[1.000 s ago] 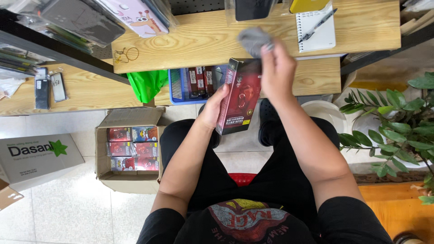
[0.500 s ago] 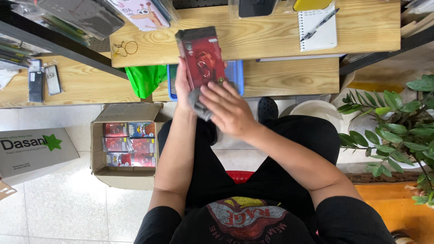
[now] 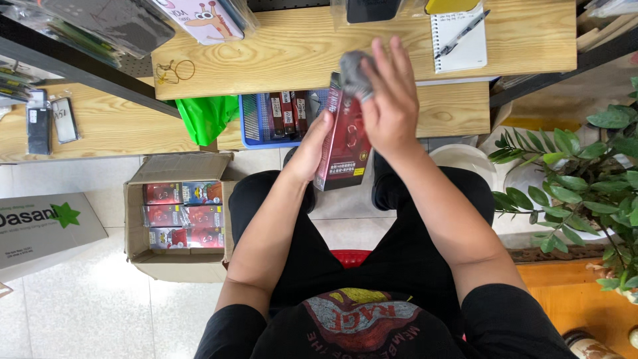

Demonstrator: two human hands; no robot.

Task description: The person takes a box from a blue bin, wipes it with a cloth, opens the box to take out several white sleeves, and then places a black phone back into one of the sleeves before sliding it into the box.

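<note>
left hand [image 3: 312,149] is gripping the red box [image 3: 345,143] upright, steadying it | right hand [image 3: 389,106] is pressing a grey cloth [image 3: 355,73] against its top (wiping) | blue basket [image 3: 256,119] lying beyond

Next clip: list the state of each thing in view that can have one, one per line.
red box: held upright, off the table
left hand: gripping the box's left side
right hand: pressing a grey cloth on the box's top
cardboard carton: flaps open, holding packed boxes
blue basket: holds upright packs
notebook: open, pen lying on it
</note>
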